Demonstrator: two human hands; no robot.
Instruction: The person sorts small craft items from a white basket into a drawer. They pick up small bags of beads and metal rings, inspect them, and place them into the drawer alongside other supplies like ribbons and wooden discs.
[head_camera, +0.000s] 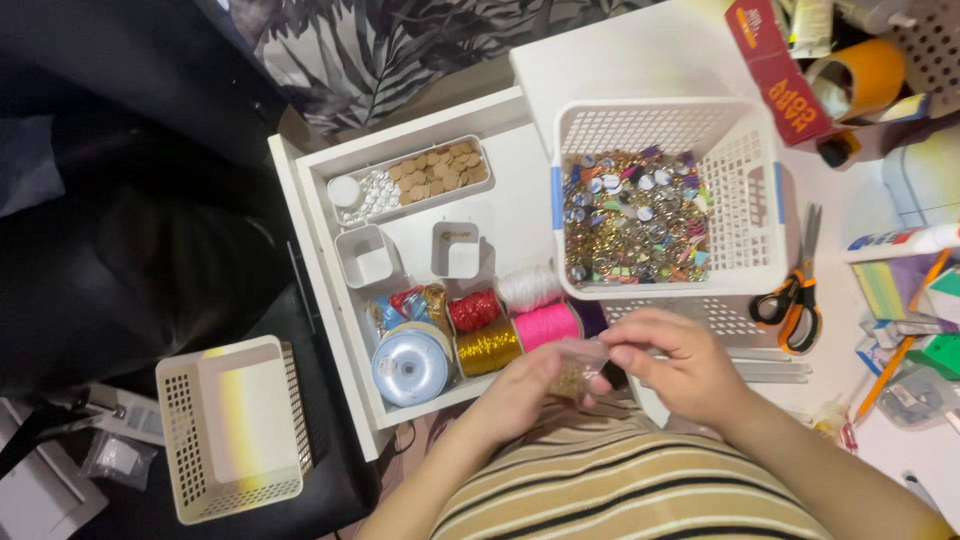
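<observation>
Between the two hands, just above the striped shirt (640, 495), a small clear plastic bag (578, 362) with gold-coloured bits in it is pinched from both sides. Fingers of the left hand (522, 392) are closed on its lower left edge, and the right hand (678, 368) curls over its top right edge, thumb and fingertips pressed narrow on the plastic. Both hands hover over the front edge of an open white drawer (330, 290). Just beyond the bag, spools of ribbon and thread lie in the drawer: a pink one (548, 325), a gold one (487, 348), a red one (473, 310) and a pale blue reel (410, 367). Farther back stand two little white cups (370, 257) and a long tray of brown discs (440, 168). Right of the drawer, a white basket (745, 190) holds a heap of shiny mixed trinkets. Orange-handled scissors (795, 300) lie beside it on the table. Down on the left, another white basket (235, 430) stands on the floor.
</observation>
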